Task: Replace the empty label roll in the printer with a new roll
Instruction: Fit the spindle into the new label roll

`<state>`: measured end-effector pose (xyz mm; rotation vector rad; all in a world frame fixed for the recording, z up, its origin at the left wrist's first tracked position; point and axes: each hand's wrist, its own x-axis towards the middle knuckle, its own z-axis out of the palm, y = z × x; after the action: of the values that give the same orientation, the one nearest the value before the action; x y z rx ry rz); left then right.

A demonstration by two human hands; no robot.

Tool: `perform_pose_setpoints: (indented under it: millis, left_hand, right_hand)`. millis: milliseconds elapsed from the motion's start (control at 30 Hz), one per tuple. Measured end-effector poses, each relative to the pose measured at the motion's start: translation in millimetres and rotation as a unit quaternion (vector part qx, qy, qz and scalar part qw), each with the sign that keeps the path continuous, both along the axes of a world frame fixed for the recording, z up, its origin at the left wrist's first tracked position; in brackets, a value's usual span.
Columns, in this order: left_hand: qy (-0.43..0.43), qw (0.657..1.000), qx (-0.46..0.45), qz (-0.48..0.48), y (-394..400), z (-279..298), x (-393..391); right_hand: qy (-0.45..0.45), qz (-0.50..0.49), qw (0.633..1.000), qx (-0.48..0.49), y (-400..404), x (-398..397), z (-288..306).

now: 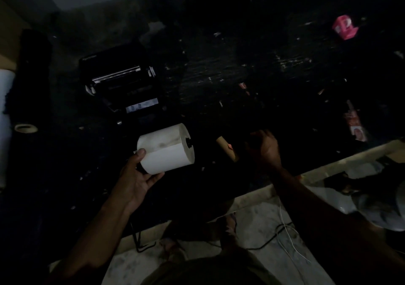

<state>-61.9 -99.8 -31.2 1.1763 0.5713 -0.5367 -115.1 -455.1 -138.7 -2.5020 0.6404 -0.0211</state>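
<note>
Left hand (137,175) grips white label roll (167,149) — right hand's (266,146) grasp unclear — printer (122,85) lies open.

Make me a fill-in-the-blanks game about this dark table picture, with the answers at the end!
1. The left hand holds a roll of labels that is ____ in colour.
2. The printer on the black table has its lid ____.
3. The brown cardboard core lies between the label roll and the ____ hand.
4. The small box at the far right of the table is ____.

Answers: white; open; right; pink
</note>
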Motion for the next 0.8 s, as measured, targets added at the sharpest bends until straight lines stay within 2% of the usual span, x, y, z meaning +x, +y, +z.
perform_pose_setpoints:
  millis: [100,200,300,400,533,800]
  left_hand:
    - [-0.010,1.000,-0.008,0.012,5.5,8.8,8.1]
    - [-0.008,1.000,-0.011,0.003,2.8,9.8,10.5]
    - [-0.006,1.000,-0.014,-0.009,-0.7,8.7,8.7]
    - [0.000,1.000,-0.014,-0.010,-4.1,10.1,9.3]
    - [0.003,1.000,-0.022,-0.005,-3.7,13.8,8.5]
    - [-0.003,1.000,-0.024,0.005,-2.4,15.7,4.7]
  right_hand:
    - [-0.131,0.005,0.991,-0.025,30.6,12.0,42.0]
    - [-0.219,0.011,0.974,0.054,62.7,11.4,79.3]
    - [-0.265,0.048,0.956,0.118,85.7,0.1,88.7]
    - [-0.273,0.048,0.940,0.196,102.9,-1.9,96.4]
    - [-0.231,0.040,0.913,0.334,120.9,-0.2,100.2]
    - [-0.211,0.017,0.850,0.483,142.4,-0.3,109.2]
